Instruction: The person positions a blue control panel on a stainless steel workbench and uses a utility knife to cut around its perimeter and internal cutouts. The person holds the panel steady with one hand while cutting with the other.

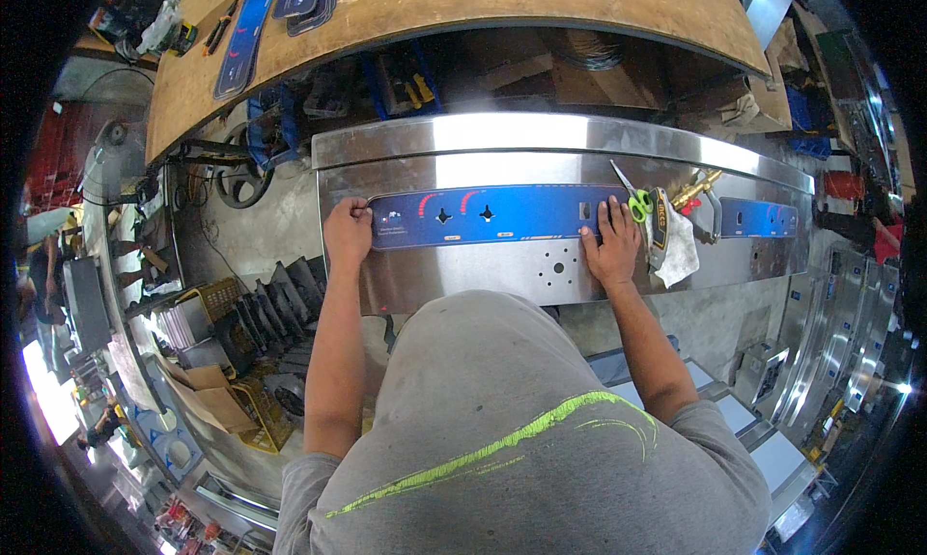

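Observation:
A long blue panel sticker, with red arc markings and cut-out holes, lies along a stainless steel panel. At its left end, my left hand is closed with thumb and fingertips on the edge. My right hand lies flat near the sticker's right end, fingers stretched out. Just right of that hand are scissors with green handles, a yellow-and-black tool I cannot identify, a white cloth and a brass-coloured fitting.
Another blue sticker sits at the steel panel's right end. Beyond stands a wooden table holding more blue stickers and pliers. Dark metal parts and a yellow crate are on the left.

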The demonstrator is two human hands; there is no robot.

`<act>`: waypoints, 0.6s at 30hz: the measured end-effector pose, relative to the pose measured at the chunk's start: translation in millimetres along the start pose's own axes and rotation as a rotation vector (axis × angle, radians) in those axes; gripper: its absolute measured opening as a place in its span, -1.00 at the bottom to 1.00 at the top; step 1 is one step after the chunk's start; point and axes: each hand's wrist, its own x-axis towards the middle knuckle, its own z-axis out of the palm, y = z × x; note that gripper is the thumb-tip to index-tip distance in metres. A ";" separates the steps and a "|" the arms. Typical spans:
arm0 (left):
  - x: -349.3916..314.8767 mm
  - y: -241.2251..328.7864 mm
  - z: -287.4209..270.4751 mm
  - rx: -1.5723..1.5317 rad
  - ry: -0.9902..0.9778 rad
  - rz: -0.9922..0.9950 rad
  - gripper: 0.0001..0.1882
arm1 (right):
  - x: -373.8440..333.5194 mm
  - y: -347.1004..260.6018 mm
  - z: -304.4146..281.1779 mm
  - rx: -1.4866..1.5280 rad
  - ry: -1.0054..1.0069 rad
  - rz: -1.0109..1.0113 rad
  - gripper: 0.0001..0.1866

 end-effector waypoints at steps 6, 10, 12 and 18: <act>0.9 1.3 -2.5 0.017 -0.019 -0.011 -0.78 | -0.4 -0.2 0.0 -0.006 -0.013 0.009 -0.32; 2.4 0.0 -2.8 -0.004 -0.037 -0.029 -0.79 | -0.3 -0.2 0.4 0.001 -0.013 0.009 -0.32; 3.0 -0.4 -3.1 -0.017 -0.041 -0.014 -0.79 | -0.2 -0.1 0.4 0.001 -0.016 0.011 -0.32; 3.3 3.2 -6.2 -0.017 -0.051 -0.012 -0.79 | -0.6 0.1 0.1 -0.001 -0.032 0.020 -0.32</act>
